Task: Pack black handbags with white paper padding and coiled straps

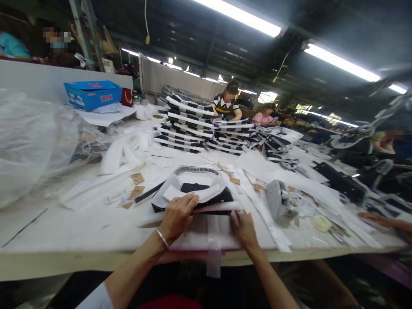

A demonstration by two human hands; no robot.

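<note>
One black-and-white bag [195, 188] lies before us near the table's [96, 234] front edge | our left hand [178, 216], fingers bent on its white padding [172, 193] | our right hand [243, 228], blurred, at its near right corner | whether either grasps, we cannot tell

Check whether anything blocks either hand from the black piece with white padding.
Nothing visible does. The left hand lies on the white padding of the black piece. The right hand is at the near right corner, too blurred to confirm contact. A clear strip hangs over the table edge between the hands, blocking neither.
</note>
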